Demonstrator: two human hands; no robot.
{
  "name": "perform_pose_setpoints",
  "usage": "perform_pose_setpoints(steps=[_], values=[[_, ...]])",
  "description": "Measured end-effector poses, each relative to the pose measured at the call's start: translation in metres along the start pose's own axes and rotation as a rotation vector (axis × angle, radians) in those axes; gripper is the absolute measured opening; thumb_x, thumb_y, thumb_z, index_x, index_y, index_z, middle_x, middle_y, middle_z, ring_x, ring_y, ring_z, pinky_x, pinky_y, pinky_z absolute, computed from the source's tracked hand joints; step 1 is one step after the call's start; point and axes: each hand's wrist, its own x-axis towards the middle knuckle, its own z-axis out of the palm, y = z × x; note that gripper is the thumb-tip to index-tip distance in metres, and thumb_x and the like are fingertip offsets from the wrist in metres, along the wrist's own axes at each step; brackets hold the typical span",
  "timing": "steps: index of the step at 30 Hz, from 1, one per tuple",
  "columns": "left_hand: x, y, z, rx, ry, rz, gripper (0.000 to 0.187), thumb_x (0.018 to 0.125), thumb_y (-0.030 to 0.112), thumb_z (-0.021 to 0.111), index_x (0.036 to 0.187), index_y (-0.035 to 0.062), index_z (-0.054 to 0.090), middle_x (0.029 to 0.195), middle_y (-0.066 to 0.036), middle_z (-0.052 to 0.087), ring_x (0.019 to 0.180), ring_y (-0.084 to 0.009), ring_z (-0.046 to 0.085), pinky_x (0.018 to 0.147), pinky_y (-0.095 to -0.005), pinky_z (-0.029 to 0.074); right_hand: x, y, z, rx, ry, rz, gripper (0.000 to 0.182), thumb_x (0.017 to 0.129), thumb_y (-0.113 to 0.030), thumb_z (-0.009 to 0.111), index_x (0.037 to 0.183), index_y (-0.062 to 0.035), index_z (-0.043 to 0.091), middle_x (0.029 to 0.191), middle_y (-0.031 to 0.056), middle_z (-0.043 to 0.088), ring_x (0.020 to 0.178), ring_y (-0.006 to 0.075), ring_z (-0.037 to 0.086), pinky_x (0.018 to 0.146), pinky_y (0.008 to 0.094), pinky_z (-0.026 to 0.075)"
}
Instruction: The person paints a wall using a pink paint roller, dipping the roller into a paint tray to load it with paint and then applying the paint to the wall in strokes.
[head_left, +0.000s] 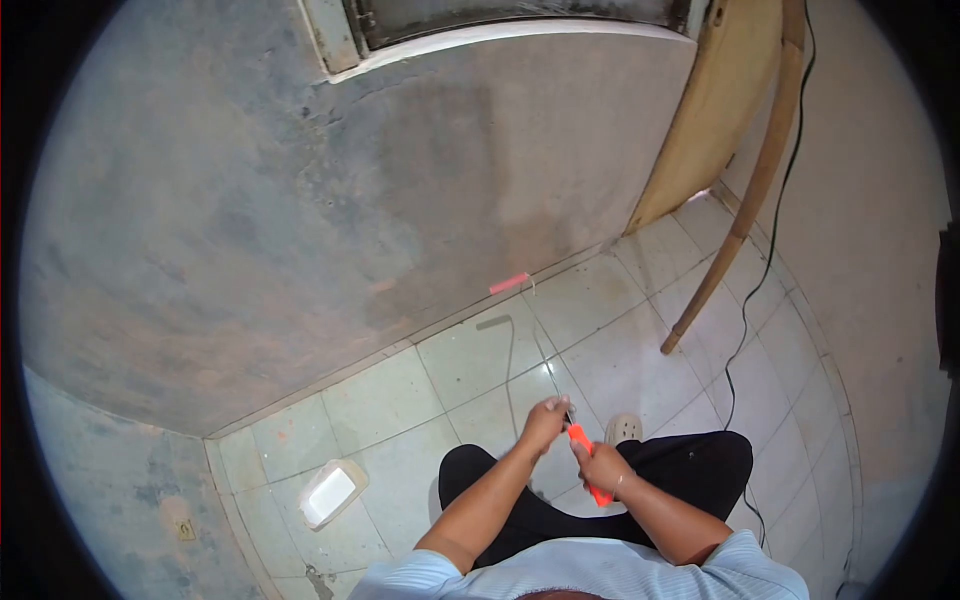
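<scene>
A paint roller reaches out from my lap toward the wall, its thin metal rod leading to a small pink roller head (508, 284) that overlaps the wall's foot in this view. The orange handle (580, 437) of the roller is wrapped by my right hand (604, 468), closed around its middle. Further up, my left hand (545, 420) is closed on the metal rod just beyond the handle's top end. Both hands are in front of my bent knees, in black trousers (690, 460).
A patchy grey wall (240, 230) stands ahead, with a darker area below a window frame (520, 35). On the tiles (390, 400) at left lies a white tray (331, 497). At right, a bamboo pole (735, 240) leans by a wooden door (715, 110); a black cable (765, 270) trails down there.
</scene>
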Motion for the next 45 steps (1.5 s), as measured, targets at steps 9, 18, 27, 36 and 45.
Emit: perform_pose_setpoints(steps=[9, 18, 27, 36, 45], values=[[-0.016, 0.099, 0.018, -0.322, -0.052, 0.130, 0.026, 0.096, 0.029, 0.055, 0.088, 0.0050, 0.062, 0.076, -0.002, 0.059, 0.061, -0.0100, 0.055, 0.060, -0.0240, 0.046, -0.059, -0.087, -0.079, 0.315, -0.101, -0.154, 0.037, 0.097, -0.036, 0.050, 0.083, -0.0024, 0.052, 0.063, 0.0063, 0.055, 0.045, 0.0151, 0.053, 0.044, 0.0290, 0.045], [-0.142, 0.221, 0.050, -0.197, -0.264, 0.496, 0.031, 0.098, 0.026, 0.053, 0.088, -0.0017, 0.060, 0.073, -0.008, 0.062, 0.063, -0.0147, 0.061, 0.060, -0.0265, 0.050, -0.197, -0.105, -0.109, 0.423, -0.135, -0.515, 0.026, 0.099, -0.028, 0.044, 0.093, -0.0031, 0.049, 0.066, 0.0031, 0.052, 0.046, 0.0100, 0.050, 0.044, 0.0235, 0.042], [-0.072, 0.164, 0.028, 0.012, 0.016, 0.586, 0.033, 0.099, 0.028, 0.051, 0.085, -0.0004, 0.059, 0.068, -0.005, 0.060, 0.060, -0.0110, 0.057, 0.058, -0.0252, 0.047, -0.052, -0.062, -0.056, 0.587, -0.085, -0.542, 0.036, 0.101, -0.038, 0.039, 0.089, -0.0049, 0.047, 0.063, 0.0034, 0.050, 0.043, 0.0097, 0.045, 0.043, 0.0241, 0.041], [-0.009, -0.018, -0.010, 0.026, 0.201, 0.067, 0.031, 0.097, 0.025, 0.053, 0.083, -0.0011, 0.063, 0.063, -0.005, 0.057, 0.057, -0.0118, 0.058, 0.054, -0.0266, 0.049, 0.022, 0.021, 0.010, 0.279, -0.165, -0.109, 0.040, 0.100, -0.040, 0.038, 0.083, -0.0040, 0.048, 0.056, 0.0050, 0.050, 0.042, 0.0152, 0.050, 0.041, 0.0306, 0.042], [-0.072, 0.101, -0.027, -0.176, 0.153, 0.286, 0.031, 0.096, 0.029, 0.056, 0.081, 0.0023, 0.063, 0.069, -0.003, 0.058, 0.058, -0.0087, 0.051, 0.054, -0.0245, 0.041, -0.080, -0.104, -0.027, 0.378, -0.200, -0.241, 0.037, 0.098, -0.034, 0.046, 0.084, 0.0000, 0.050, 0.059, 0.0066, 0.054, 0.044, 0.0162, 0.054, 0.043, 0.0303, 0.045]])
